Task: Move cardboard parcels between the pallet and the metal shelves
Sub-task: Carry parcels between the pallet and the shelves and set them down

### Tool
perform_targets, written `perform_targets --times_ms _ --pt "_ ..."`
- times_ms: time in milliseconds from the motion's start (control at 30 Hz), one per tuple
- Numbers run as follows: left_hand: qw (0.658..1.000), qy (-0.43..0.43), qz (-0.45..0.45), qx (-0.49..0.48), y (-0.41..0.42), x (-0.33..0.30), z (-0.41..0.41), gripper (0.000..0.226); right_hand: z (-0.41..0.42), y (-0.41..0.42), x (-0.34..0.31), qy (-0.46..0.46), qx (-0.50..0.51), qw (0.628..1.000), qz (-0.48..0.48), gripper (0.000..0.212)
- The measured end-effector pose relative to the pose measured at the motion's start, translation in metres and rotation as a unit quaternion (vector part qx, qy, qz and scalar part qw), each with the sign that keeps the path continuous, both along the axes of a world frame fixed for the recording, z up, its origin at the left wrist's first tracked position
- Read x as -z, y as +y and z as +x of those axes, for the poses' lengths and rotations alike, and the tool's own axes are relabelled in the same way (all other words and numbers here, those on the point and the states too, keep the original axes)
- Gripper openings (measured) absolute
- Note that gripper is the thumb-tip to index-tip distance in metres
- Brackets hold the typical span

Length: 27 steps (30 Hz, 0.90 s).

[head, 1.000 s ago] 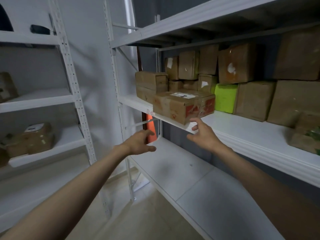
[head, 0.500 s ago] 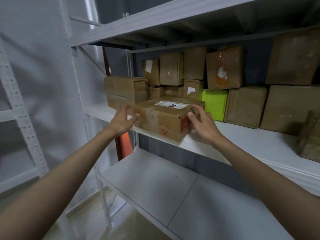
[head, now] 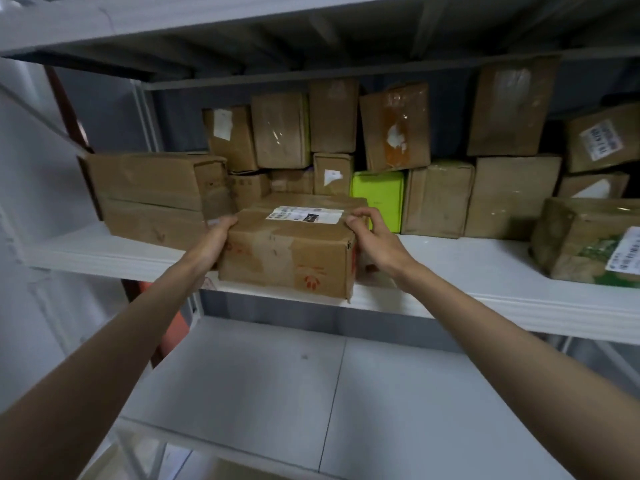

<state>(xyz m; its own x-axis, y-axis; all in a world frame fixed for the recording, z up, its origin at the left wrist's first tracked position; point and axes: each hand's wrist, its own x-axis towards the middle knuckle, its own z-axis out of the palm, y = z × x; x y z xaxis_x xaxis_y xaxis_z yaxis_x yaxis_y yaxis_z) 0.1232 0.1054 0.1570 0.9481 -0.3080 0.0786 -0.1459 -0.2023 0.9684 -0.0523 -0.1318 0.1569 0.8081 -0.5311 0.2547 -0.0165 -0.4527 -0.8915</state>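
Now the metal shelf [head: 467, 271] carries many cardboard parcels along its back, among them a green box [head: 378, 199] and a big dented carton [head: 152, 195] at the left. At the front edge of this shelf sits the parcel [head: 287, 251] with a white label on top, and one lower corner of it hangs a little over the edge. The left hand [head: 213, 244] grips its left side with the thumb on the top edge, and the right hand [head: 372, 237] grips the right top corner with curled fingers. So both hands are grasping this same parcel, and I judge that the step is to lift it off the shelf. To do it well, I would slide it straight toward the body first, so it does not catch the dented carton just beside it. Then the palms should go lower under the sides, because the tape on the cardboard looks smooth.
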Motion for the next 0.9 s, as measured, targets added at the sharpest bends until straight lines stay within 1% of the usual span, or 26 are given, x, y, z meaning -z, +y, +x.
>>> perform_targets --times_ms 67,133,200,300,367,467,633,767,900 --pt "0.999 0.012 -0.033 0.023 -0.002 0.005 0.007 0.034 0.0 0.004 0.001 0.002 0.01 1.0 0.017 0.031" --pt "0.997 0.017 -0.064 0.041 -0.003 0.012 0.013 0.036 0.0 0.009 0.002 -0.001 0.026 0.999 0.032 0.031" --pt "0.994 0.032 -0.09 0.055 -0.002 0.02 0.016 0.044 -0.004 0.016 0.003 -0.005 0.036 0.998 0.043 0.031" --pt "0.993 0.038 -0.101 0.056 0.001 0.026 0.008 0.054 -0.016 0.028 0.004 -0.011 0.042 0.997 0.068 0.03" --pt "0.991 0.035 -0.116 0.062 0.003 0.026 -0.005 0.05 -0.028 0.035 0.004 -0.023 0.046 0.995 0.08 0.029" --pt "0.988 0.021 -0.133 0.07 0.004 0.029 -0.026 0.039 -0.055 0.04 0.005 -0.046 0.047 0.995 0.07 0.031" --pt "0.983 0.011 -0.139 0.118 -0.008 0.033 -0.086 0.018 -0.129 0.035 0.013 -0.07 0.094 0.992 0.046 0.035" --pt "0.974 0.0 -0.137 0.183 -0.034 0.035 -0.147 0.026 -0.209 0.027 0.019 -0.098 0.144 0.984 0.024 0.035" --pt "0.958 0.011 -0.15 0.246 -0.066 0.038 -0.221 0.028 -0.299 0.022 0.023 -0.112 0.205 0.972 -0.022 0.039"
